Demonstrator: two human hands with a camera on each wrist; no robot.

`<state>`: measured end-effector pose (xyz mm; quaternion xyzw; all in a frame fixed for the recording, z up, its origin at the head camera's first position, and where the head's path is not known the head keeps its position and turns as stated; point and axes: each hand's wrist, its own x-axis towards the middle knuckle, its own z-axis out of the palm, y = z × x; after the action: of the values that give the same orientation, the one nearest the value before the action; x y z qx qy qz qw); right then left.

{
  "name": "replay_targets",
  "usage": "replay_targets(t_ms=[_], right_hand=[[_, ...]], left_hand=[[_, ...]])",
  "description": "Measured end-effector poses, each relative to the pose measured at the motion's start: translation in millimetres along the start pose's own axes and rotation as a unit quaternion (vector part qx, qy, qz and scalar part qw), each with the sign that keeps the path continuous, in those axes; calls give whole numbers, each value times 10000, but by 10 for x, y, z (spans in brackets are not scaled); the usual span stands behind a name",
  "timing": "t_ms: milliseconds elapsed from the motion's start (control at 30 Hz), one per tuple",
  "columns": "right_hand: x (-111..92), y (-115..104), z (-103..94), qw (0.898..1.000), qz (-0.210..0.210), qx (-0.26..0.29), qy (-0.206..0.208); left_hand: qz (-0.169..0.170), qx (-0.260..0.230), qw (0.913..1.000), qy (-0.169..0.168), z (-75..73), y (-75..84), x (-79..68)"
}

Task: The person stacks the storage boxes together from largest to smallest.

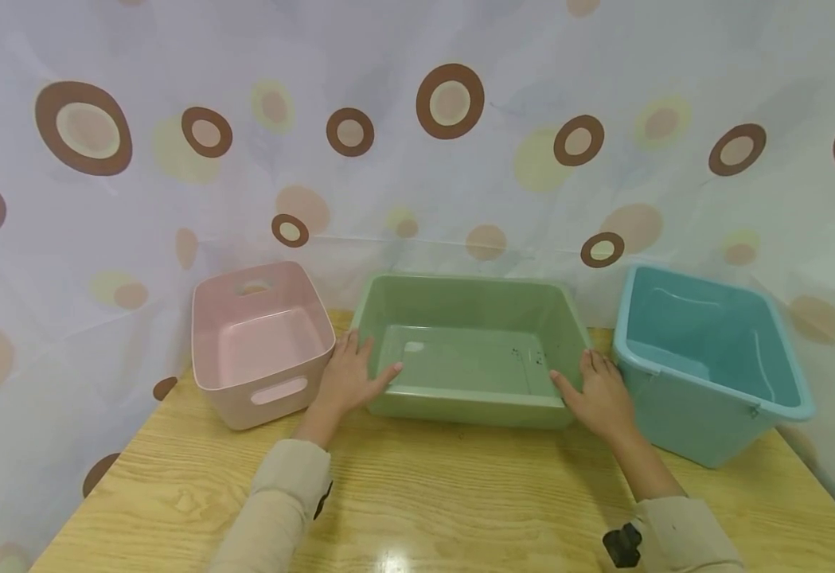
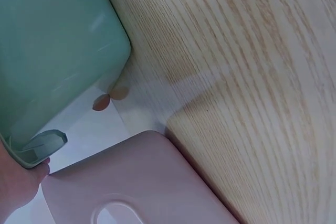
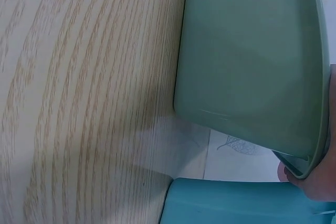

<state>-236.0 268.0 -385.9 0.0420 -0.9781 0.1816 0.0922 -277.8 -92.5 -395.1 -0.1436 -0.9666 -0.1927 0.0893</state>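
Note:
A green rectangular plastic basin [image 1: 467,407] stands on the wooden table between a pink basket [image 1: 227,402] and a blue bin [image 1: 689,410]. My left hand [image 1: 348,380] grips the basin's rim at its front left corner, thumb over the front edge. At the opposite corner my right hand [image 1: 602,399] holds the rim in the same way. In the left wrist view, fingertips show beneath the basin's rim, close to the pink basket. The right wrist view has a fingertip under the rim too, right above the blue bin. The basin holds only some small dark specks on its floor.
The pink basket has oval handle holes [image 1: 278,391] and sits close by my left hand. The blue bin is deeper and stands beside my right hand. Behind all three hangs a pale curtain [image 1: 388,64] with ringed spots. The wooden tabletop [image 1: 446,493] extends toward me.

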Motion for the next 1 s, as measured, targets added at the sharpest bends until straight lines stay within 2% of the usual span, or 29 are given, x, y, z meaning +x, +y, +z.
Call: replay_targets(t_ms=[1000], right_hand=[[-99,-38,-25,9999,-79,-36,69]], left_hand=[[-14,51,9999,145,-4,33,-102]])
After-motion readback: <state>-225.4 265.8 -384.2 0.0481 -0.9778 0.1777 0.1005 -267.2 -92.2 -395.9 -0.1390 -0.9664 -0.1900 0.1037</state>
